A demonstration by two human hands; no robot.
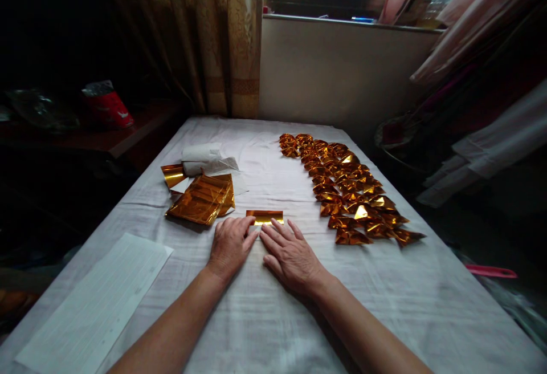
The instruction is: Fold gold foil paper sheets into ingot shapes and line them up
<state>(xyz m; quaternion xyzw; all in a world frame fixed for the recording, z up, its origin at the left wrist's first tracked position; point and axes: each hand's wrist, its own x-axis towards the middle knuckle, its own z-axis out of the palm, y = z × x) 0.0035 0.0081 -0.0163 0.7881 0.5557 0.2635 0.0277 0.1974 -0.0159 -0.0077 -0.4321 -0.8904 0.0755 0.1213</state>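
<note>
At the far left of the white cloth-covered table [265, 328] lies a pale lined sheet of paper [96, 303], and beyond it a loose stack of shiny gold foil sheets [200, 198] sits beside a white roll of tissue [200, 153]. Near the middle, the left hand [229, 247] rests palm down with its fingers curled onto the near left edge of a narrow folded strip of gold foil paper [265, 217], pressing it flat rather than gripping it. The right hand [291, 257] lies flat and spread, fingertips touching the strip's near right edge, holding nothing closed. The strip lies on the cloth just ahead of both hands, partly hidden under the fingers. It looks very light, thin and slick, likely to crease sharply and keep any dent, so it is probably best pinched at its edges or folded corners with fingertips. To the right, a long band of small folded gold foil pieces [348, 191] runs away across the table.
</note>
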